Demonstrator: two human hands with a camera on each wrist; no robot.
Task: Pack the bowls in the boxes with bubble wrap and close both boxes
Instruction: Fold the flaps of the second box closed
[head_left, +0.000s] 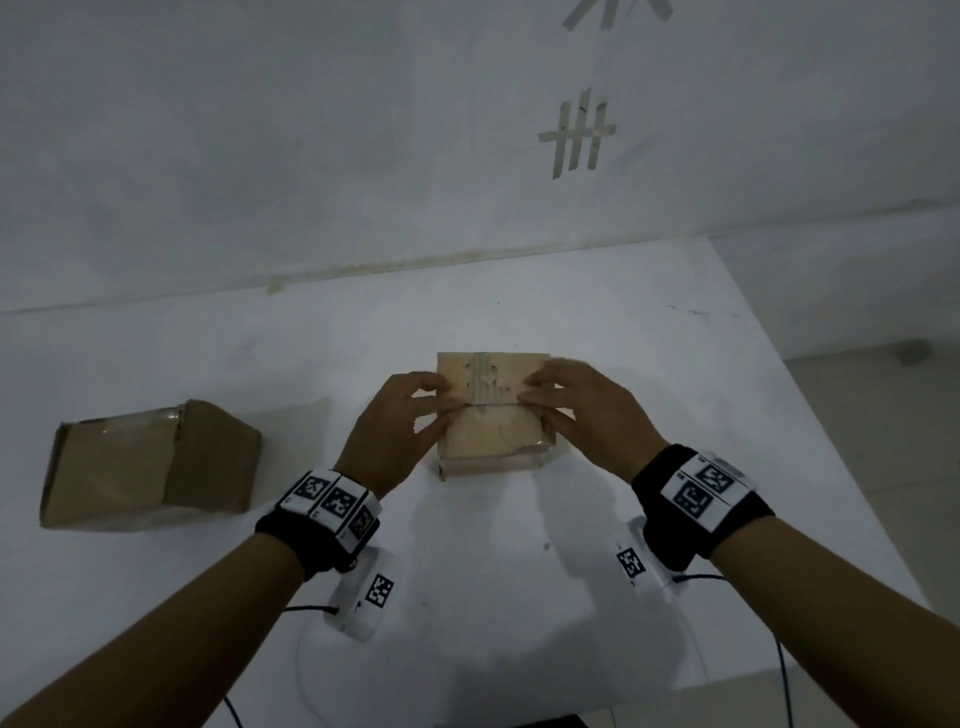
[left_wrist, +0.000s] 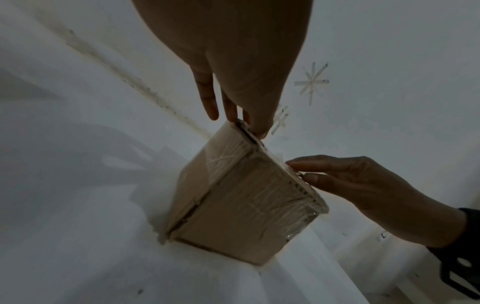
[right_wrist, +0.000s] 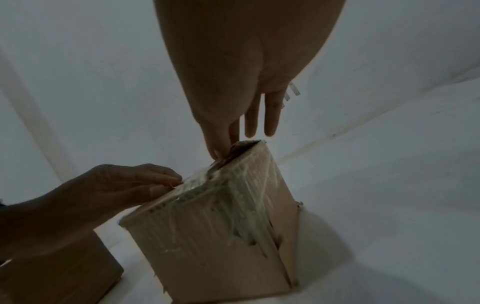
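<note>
- I read no brand or writing on either carton; the wristbands (head_left: 332, 501) carry black-and-white coded squares only.
- The small box (head_left: 493, 431) stands mid-table (head_left: 675, 364), flaps down, the seam running left to right; its contents are hidden.
- My left hand (head_left: 395, 426) pinches the flap edge at the seam's left end; my right hand (head_left: 587, 415) pinches it at the right end.
- The second box (head_left: 150, 462) lies well apart at the left, closed, tape-glossed, tilted; contents unseen.
</note>
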